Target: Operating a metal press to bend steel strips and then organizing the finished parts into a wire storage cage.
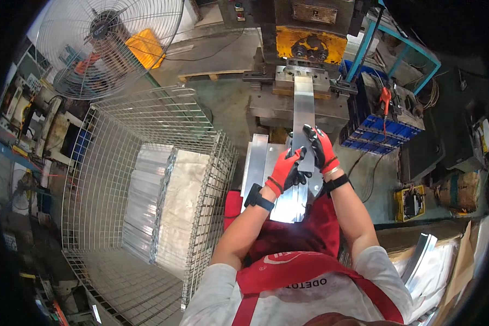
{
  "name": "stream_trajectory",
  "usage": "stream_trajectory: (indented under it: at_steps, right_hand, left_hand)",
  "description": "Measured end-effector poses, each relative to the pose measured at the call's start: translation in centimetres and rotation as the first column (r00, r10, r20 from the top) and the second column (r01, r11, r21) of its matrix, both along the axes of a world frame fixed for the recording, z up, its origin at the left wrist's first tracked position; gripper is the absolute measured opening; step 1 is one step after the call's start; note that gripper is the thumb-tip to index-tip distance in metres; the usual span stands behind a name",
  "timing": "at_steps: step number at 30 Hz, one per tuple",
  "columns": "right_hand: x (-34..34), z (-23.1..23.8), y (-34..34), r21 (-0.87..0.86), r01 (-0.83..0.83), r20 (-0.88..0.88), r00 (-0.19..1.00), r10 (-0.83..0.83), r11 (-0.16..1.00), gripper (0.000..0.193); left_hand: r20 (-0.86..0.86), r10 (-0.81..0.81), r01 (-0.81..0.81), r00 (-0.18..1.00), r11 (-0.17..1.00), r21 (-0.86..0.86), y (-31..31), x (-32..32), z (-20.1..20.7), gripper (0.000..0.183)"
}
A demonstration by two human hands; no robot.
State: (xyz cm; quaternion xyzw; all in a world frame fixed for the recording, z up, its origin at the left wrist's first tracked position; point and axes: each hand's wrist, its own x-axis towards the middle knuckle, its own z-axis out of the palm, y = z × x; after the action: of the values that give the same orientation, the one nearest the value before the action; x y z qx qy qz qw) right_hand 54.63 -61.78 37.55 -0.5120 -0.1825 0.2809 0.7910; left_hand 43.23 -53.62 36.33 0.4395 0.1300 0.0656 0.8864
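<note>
A long flat metal strip (304,111) runs from the die of a press (304,79) back toward my body. My left hand (286,169), in a red and black glove, is closed on the strip's left edge near its close end, thumb on top and fingers partly hidden underneath. On the opposite edge, my right hand (322,149), gloved the same way, grips the strip a little farther forward; its black fingertips lie along the metal. Below both hands, other flat metal pieces (257,163) lie in front of my lap, partly covered by the strip and gloves.
A wire mesh cage (204,217) at left holds stacked metal profiles (144,198) and pale sheeting (182,212). A large fan (106,27) stands far left. To the right are blue crates (377,133) with tools and a yellow basket (410,202). Cardboard-wrapped profiles (426,266) sit near right.
</note>
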Motion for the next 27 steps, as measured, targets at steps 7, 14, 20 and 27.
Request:
stream_trajectory:
  at_steps: [7, 14, 20, 27]
  right_hand:
    - [-0.2, 3.4, -3.6, -0.129, 0.275, 0.596, 0.789, -0.147, 0.953, 0.051]
    - [-3.2, 11.6, -6.7, -0.284, 0.480, 0.949, 0.017, 0.315, 0.830, 0.069]
    - [-5.2, 11.0, -6.5, -0.841, 0.388, 0.323, -0.202, 0.925, 0.378, 0.055]
    - [-2.2, 4.7, -5.8, -0.624, 0.193, 0.759, 0.378, 0.530, 0.757, 0.031]
  left_hand:
    - [0.010, -0.050, 0.051, 0.999, 0.960, -0.275, -0.5, -1.4, 2.6, 0.030]
    - [-0.309, -0.028, 0.245, 0.950, 0.679, 0.692, -3.9, -7.9, 4.9, 0.034]
    - [-0.187, -0.055, 0.168, 0.981, -0.254, 0.952, 0.5, -11.1, 7.0, 0.032]
    - [0.208, 0.445, -0.402, 0.871, 0.402, 0.823, 3.3, -9.4, 7.4, 0.058]
